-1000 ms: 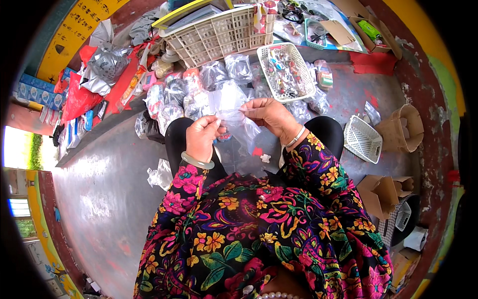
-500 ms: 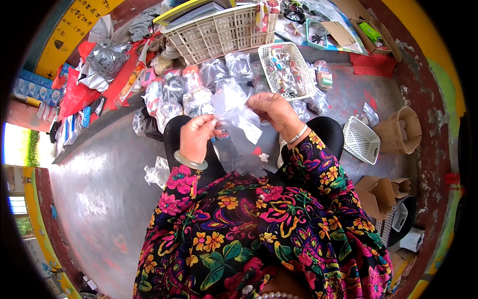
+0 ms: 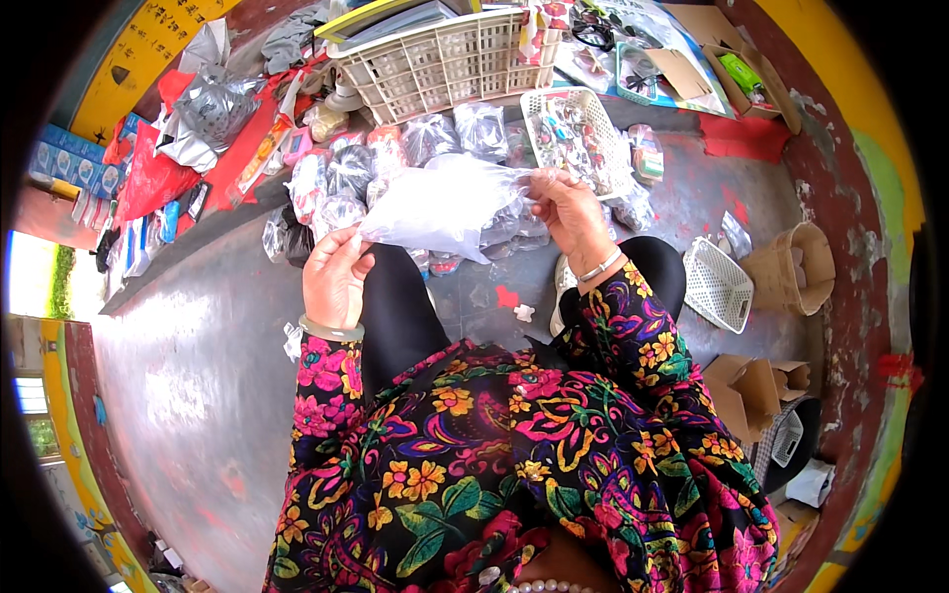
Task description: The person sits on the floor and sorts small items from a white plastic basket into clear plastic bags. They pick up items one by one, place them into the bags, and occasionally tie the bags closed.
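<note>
A thin, whitish see-through plastic bag [image 3: 435,208] is stretched sideways in front of me, above my knees. My left hand [image 3: 336,280] pinches its left end between thumb and fingers. At the other end, my right hand [image 3: 571,212] grips the bag's right corner. The bag looks flat, with nothing to be made out inside it. Behind it lie several filled clear plastic packets [image 3: 432,138] on the floor, partly hidden by the bag. Just beyond my right hand stands a white basket [image 3: 618,148] of small mixed items.
A large cream crate [image 3: 435,74] stands at the far side. To the right are an empty-looking white basket [image 3: 717,285], a brown paper-like bin [image 3: 791,269] and an open cardboard box [image 3: 743,393]. Red cloth and shiny bags [image 3: 213,109] lie at far left. A small white scrap [image 3: 524,312] is on the floor.
My hands have moved apart, the left one outward to the left and the right one slightly right. The crumpled plastic bag is now spread wide between them.
</note>
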Demonstrator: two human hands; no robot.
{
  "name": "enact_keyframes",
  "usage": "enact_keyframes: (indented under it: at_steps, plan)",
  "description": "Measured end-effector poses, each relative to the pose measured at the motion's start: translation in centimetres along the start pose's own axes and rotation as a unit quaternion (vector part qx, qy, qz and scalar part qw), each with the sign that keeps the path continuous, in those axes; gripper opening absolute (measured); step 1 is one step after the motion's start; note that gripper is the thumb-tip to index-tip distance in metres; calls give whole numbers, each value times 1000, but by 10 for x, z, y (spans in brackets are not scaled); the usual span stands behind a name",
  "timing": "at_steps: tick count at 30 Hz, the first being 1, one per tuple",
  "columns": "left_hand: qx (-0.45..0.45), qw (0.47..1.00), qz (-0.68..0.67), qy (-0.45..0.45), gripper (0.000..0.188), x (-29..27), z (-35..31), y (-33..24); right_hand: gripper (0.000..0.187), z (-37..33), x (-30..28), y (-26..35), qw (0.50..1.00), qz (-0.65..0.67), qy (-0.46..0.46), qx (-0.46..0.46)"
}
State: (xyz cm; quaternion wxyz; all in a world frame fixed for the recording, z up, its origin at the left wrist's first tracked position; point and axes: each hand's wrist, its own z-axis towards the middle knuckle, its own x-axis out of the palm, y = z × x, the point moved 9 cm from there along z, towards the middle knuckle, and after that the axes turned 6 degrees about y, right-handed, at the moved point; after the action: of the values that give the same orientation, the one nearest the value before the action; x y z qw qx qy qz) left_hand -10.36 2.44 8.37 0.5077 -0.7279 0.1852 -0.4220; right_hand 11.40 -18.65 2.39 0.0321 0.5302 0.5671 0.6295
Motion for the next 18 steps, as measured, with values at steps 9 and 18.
enact_keyframes:
  at_steps: [9, 18]
  plan:
    - [-48, 995, 84, 35, 31, 14, -1, 11, 7, -4, 21, 12, 999, -20, 43, -19]
    - [233, 768, 557, 215, 67, 117, -2, -3, 16, -23, 76, -4, 922, -314, 229, 5]
